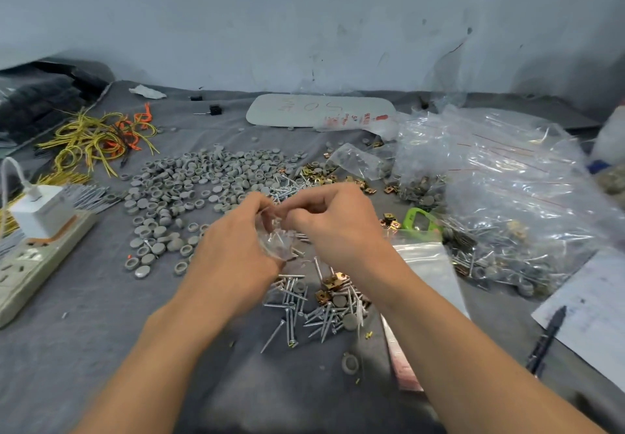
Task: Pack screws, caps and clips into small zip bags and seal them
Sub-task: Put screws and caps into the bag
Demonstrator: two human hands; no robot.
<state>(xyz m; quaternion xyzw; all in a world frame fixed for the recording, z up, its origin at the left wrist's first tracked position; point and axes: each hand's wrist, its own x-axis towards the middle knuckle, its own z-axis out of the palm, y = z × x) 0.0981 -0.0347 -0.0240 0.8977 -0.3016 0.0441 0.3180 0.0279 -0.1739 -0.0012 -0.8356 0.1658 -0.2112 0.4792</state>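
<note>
Head view: the fingers [258,202] of the left hand [236,244] and those of the right hand [333,227] were curled and met at the top edge of a small clear plastic zip bag [275,244]. Both hands pinched it at its mouth. The bag hung in the air between the two palms, crumpled, with its filled belly sagging toward the person. Its long axis seemed to run from the pinched mouth, farthest from the person, down to that belly. Something thin and metallic showed inside, though what else it held was too blurred to tell.

The step in hand looked like closing the zip strip. To do it well, the contents should settle to the bottom, away from the seal. The two lips should be lined up flat, then pressed from one end across to the other, so no screw tip catches or pierces the film.

Directly beneath the bag lay loose silver screws [304,305] on the grey cloth tabletop [101,332]. Beyond the bag and to its left spread grey round caps [189,183], and beyond it to the right lay brass-coloured square clips [319,173]. Right of the bag lay a stack of flat empty zip bags [426,264], and farther right a large clear bag [507,196] of filled packets.
</note>
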